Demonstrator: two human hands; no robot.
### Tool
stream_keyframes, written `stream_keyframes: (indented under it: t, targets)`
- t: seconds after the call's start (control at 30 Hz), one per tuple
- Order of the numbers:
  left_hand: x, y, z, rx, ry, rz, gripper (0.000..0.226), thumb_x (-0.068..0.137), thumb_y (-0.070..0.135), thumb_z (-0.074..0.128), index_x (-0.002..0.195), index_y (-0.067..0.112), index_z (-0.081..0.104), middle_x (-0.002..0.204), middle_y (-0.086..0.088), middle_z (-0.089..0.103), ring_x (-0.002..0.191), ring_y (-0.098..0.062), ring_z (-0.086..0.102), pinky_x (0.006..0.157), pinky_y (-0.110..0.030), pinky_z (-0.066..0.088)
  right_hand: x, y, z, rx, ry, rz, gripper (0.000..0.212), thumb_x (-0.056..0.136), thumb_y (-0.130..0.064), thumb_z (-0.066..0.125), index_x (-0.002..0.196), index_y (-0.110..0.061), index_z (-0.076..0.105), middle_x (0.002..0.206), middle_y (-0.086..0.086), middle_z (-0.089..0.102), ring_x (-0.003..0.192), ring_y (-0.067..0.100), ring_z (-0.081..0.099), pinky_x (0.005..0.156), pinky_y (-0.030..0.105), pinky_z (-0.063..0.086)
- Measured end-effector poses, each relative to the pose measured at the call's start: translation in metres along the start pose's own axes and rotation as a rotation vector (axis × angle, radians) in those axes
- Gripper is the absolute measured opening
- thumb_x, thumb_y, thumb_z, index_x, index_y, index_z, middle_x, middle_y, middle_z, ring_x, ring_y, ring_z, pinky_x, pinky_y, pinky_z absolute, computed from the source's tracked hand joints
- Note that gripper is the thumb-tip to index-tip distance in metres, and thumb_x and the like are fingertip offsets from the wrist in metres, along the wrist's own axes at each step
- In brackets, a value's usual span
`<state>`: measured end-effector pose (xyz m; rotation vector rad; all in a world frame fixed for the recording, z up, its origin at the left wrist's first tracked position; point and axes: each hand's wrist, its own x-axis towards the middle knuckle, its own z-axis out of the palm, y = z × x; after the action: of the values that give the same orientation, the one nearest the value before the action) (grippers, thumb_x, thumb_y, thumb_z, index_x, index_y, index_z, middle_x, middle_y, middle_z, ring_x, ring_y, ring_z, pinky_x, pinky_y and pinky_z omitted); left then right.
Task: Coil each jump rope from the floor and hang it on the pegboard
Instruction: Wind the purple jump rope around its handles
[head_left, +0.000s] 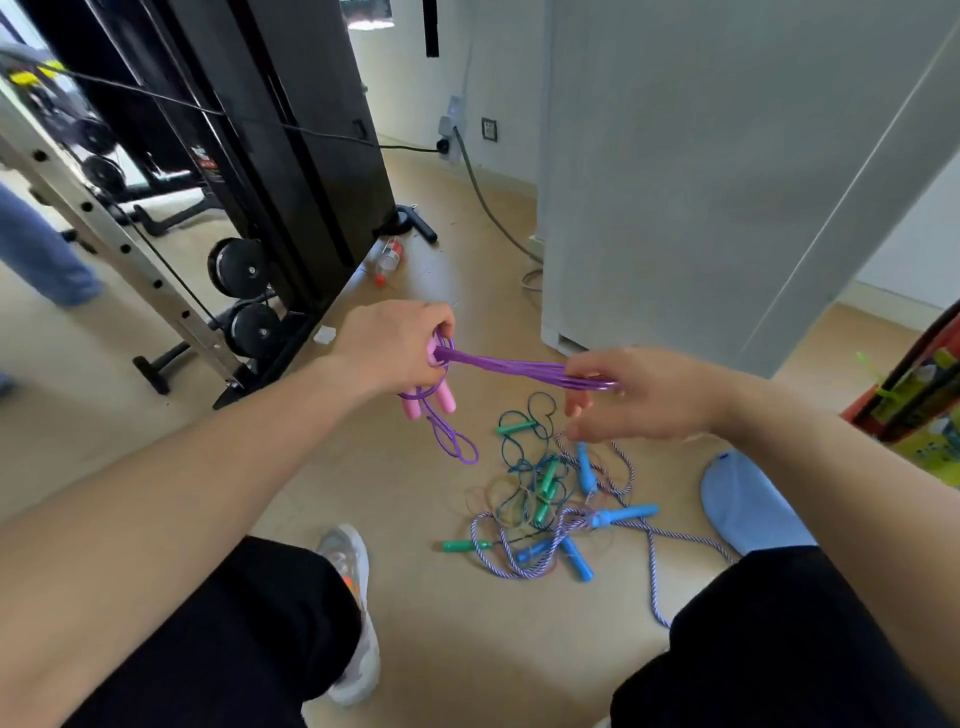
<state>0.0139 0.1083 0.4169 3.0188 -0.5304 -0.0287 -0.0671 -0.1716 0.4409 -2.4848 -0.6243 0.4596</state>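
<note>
Above the beige floor (457, 649), at twelve o'clock from the crouching person, a purple jump rope (519, 368) is running taut between the two hands as a bundle of several strands. The left hand (400, 348) is gripping one end, its fingers curling round the strands and the two pink handles (441, 401), which are pointing downward; a loose purple loop is dangling below them. The right hand (644, 397) is pinching the other end of the bundle between thumb and forefinger, while its lower fingers are hanging relaxed. The hands are staying apart, one at eleven o'clock and one at one o'clock. Directly beneath them, more ropes are lying tangled on the floor: a thin dark cord with green handles (545, 483) and a striped braided cord with blue handles (623, 515), the two overlapping. A grey sneaker (353, 597) is resting at seven o'clock from the pile, a pale blue slipper (743, 506) at three o'clock. A black gym machine (291, 156) is standing off at ten o'clock, with a plastic bottle (389, 257) lying beside its base, and a tall white cabinet (701, 182) is rising at one o'clock.
</note>
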Motion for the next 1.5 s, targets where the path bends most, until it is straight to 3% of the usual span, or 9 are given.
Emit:
stream_keyframes:
  t: [0.17, 0.3, 0.4, 0.5, 0.6, 0.77, 0.97, 1.3, 1.5]
  targets:
    - [0.003, -0.031, 0.003, 0.025, 0.049, -0.002, 0.031, 0.072, 0.040, 0.065, 0.099, 0.040, 0.052, 0.092, 0.015, 0.062, 0.088, -0.011, 0.059, 0.069, -0.030, 0.046, 0.014, 0.004, 0.005, -0.151, 0.074, 0.134, 0.021, 0.089, -0.051, 0.063, 0.085, -0.031, 0.059, 0.072, -0.001, 0.062, 0.067, 0.018, 0.057, 0.063, 0.030, 0.044]
    - [0.001, -0.048, 0.014, 0.016, 0.168, 0.054, 0.026, 0.076, 0.038, 0.065, 0.099, 0.035, 0.055, 0.090, 0.014, 0.063, 0.085, -0.012, 0.059, 0.064, -0.031, 0.047, 0.031, 0.002, 0.014, 0.147, -0.011, 0.279, 0.036, 0.097, -0.052, 0.049, 0.088, -0.019, 0.062, 0.072, 0.003, 0.072, 0.056, 0.017, 0.062, 0.062, 0.032, 0.048]
    - [-0.005, -0.055, 0.029, -0.053, 0.278, 0.130, 0.022, 0.076, 0.033, 0.068, 0.096, 0.031, 0.057, 0.085, 0.012, 0.063, 0.081, -0.015, 0.059, 0.065, -0.035, 0.050, 0.039, 0.006, 0.031, 0.348, -0.044, 0.245, 0.034, 0.104, -0.036, 0.041, 0.095, -0.023, 0.071, 0.088, -0.002, 0.074, 0.071, 0.017, 0.069, 0.063, 0.036, 0.051]
    - [-0.003, -0.054, 0.034, -0.134, 0.313, 0.166, 0.026, 0.072, 0.034, 0.069, 0.096, 0.032, 0.058, 0.086, 0.011, 0.063, 0.079, -0.016, 0.057, 0.066, -0.037, 0.050, 0.052, 0.013, 0.046, -0.026, -0.018, 0.145, 0.026, 0.099, -0.039, 0.048, 0.092, -0.034, 0.073, 0.089, -0.018, 0.070, 0.086, 0.005, 0.067, 0.079, 0.035, 0.056]
    - [0.007, -0.043, 0.035, -0.178, 0.301, 0.217, 0.031, 0.070, 0.033, 0.070, 0.098, 0.033, 0.058, 0.089, 0.012, 0.063, 0.080, -0.016, 0.058, 0.068, -0.037, 0.050, 0.072, 0.006, 0.052, -0.109, 0.270, 0.126, 0.013, 0.093, -0.033, 0.055, 0.092, -0.036, 0.068, 0.088, -0.018, 0.063, 0.082, 0.005, 0.061, 0.077, 0.032, 0.053]
    - [0.015, -0.026, 0.038, -0.263, 0.247, 0.286, 0.036, 0.068, 0.036, 0.072, 0.101, 0.034, 0.059, 0.089, 0.013, 0.065, 0.083, -0.014, 0.061, 0.071, -0.035, 0.051, 0.107, -0.001, 0.055, 0.086, 0.358, 0.065, 0.040, 0.095, -0.035, 0.058, 0.134, -0.027, 0.057, 0.121, -0.009, 0.062, 0.110, 0.010, 0.057, 0.093, 0.028, 0.043]
    - [0.022, -0.016, 0.042, -0.359, 0.141, 0.230, 0.034, 0.070, 0.030, 0.075, 0.100, 0.031, 0.059, 0.082, 0.011, 0.068, 0.076, -0.002, 0.059, 0.069, -0.029, 0.048, 0.129, 0.010, 0.066, 0.357, 0.200, 0.132, 0.021, 0.099, -0.028, 0.052, 0.097, -0.018, 0.071, 0.068, -0.004, 0.070, 0.065, 0.012, 0.068, 0.073, 0.035, 0.055]
    - [0.041, -0.008, 0.056, -0.300, -0.101, 0.107, 0.036, 0.073, 0.033, 0.076, 0.104, 0.033, 0.057, 0.083, 0.017, 0.071, 0.088, -0.007, 0.061, 0.070, -0.026, 0.048, 0.133, 0.037, 0.065, 0.100, 0.232, 0.239, 0.016, 0.097, -0.033, 0.058, 0.089, -0.026, 0.069, 0.078, -0.010, 0.067, 0.072, 0.007, 0.058, 0.054, 0.009, 0.034]
    - [0.043, -0.008, 0.059, -0.290, -0.126, 0.090, 0.036, 0.073, 0.034, 0.076, 0.104, 0.034, 0.057, 0.081, 0.018, 0.070, 0.086, -0.005, 0.060, 0.068, -0.024, 0.047, 0.124, 0.047, 0.061, 0.127, 0.227, 0.293, 0.025, 0.101, -0.027, 0.050, 0.084, -0.017, 0.066, 0.083, -0.001, 0.071, 0.080, 0.017, 0.067, 0.071, 0.029, 0.052]
